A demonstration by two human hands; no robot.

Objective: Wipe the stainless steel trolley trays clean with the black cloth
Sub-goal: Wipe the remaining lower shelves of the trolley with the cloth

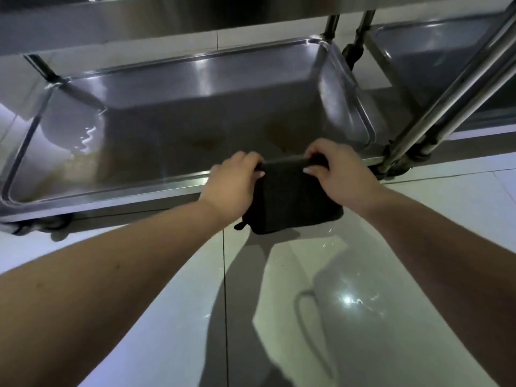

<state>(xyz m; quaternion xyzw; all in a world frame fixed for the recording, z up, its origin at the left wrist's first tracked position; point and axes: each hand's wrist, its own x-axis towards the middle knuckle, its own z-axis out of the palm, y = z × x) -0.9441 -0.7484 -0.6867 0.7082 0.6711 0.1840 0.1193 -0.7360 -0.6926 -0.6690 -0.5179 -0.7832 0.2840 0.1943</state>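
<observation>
Both the left hand and right hand gripped the black cloth stretched between them, the trolley tray just beyond.

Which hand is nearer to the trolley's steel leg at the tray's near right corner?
Right. The right hand grips the black cloth just left of the steel leg; the left hand grips the cloth's other end, farther left.
</observation>
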